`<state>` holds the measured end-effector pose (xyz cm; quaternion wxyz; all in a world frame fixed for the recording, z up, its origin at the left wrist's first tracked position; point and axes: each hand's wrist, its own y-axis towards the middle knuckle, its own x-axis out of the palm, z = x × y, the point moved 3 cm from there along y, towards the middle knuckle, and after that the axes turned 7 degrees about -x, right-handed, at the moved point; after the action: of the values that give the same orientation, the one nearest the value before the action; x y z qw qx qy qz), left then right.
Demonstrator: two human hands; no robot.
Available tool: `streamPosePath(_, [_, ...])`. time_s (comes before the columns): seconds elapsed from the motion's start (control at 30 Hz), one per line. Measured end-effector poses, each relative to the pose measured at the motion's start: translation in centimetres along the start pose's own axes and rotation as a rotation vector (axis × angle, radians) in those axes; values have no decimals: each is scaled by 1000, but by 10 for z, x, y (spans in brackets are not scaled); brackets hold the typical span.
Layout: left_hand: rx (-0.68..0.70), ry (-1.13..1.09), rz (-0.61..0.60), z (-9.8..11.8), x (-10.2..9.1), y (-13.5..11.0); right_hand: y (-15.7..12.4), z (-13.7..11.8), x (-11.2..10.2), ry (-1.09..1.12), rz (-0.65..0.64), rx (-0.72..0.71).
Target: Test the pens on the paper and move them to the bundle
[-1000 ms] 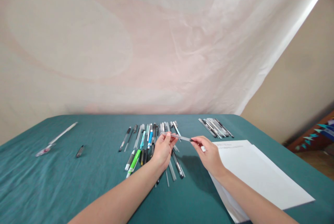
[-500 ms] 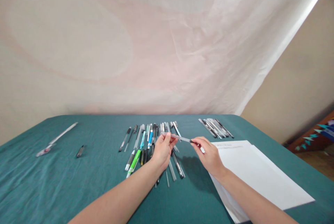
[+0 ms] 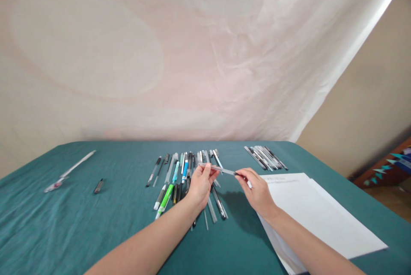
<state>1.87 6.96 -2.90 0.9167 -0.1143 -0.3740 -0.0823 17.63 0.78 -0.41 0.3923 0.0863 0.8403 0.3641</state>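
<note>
A thin clear pen (image 3: 222, 169) is held level between both hands above the teal tablecloth (image 3: 96, 223). My left hand (image 3: 201, 186) pinches its left part, my right hand (image 3: 257, 191) grips its dark right end. Directly under and behind my left hand lies a spread of several pens (image 3: 183, 172), among them a green one (image 3: 165, 198) and a blue one (image 3: 185, 168). What looks like a small white cap shows at my right hand's fingers.
A second, tidier bunch of pens (image 3: 265, 157) lies at the back right. White paper sheets (image 3: 314, 215) lie under my right forearm. At the far left lie a clear pen (image 3: 69, 171) and a short dark cap (image 3: 98, 185). A pale cloth hangs behind the table.
</note>
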Motion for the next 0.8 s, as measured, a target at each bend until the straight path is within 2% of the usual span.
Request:
streamPosePath(0.43, [-6, 8, -7, -1, 1, -1, 0, 0, 2, -26, -35, -13])
streamPosePath(0.8, [9, 63, -57, 0, 6, -5, -1, -5, 6, -88, -132, 96])
